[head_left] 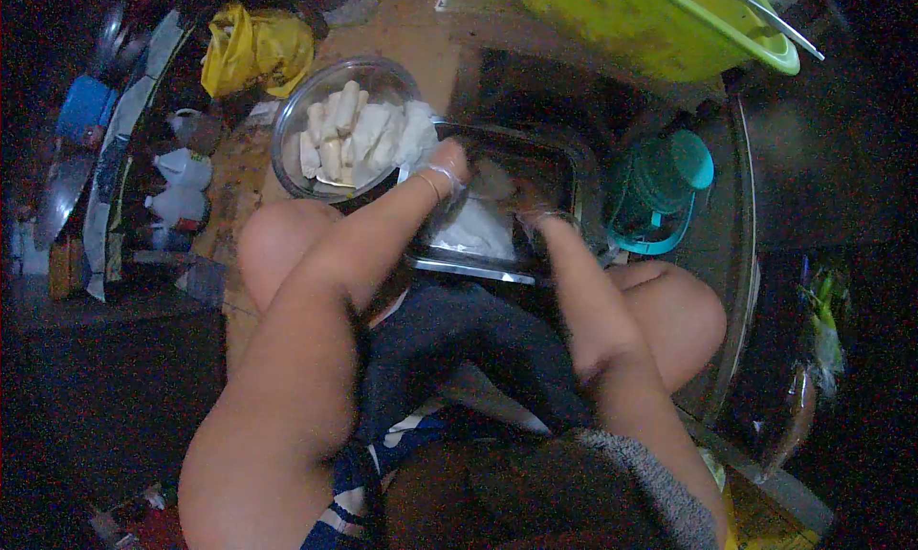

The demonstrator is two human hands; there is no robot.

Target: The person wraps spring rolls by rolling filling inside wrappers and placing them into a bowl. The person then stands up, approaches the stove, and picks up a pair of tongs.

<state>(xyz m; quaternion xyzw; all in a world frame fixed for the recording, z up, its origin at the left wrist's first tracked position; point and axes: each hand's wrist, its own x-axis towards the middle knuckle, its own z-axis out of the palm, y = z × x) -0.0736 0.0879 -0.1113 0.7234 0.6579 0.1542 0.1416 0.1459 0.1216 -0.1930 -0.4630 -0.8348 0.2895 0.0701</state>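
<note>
In a clear plastic glove, my left hand (446,165) is closed over the left rim of a dark rectangular tray (545,153), beside a white wrapper sheet (415,132) at the bowl's edge. What its fingers grip, if anything, is hidden. Over the right part of the tray is my right hand (534,204), also gloved; shadow and blur obscure its fingers. A white sheet (470,232) lies in the tray between the hands. Left of the tray, a clear round bowl (287,120) contains several pale rolls (339,115) and white wrappers.
A large green basin (660,43) stands at the back right. Near the tray's right side is a turquoise container (669,182) with a handle. A yellow plastic bag (253,53) and white jugs (182,187) sit at left. My bent knees flank the tray.
</note>
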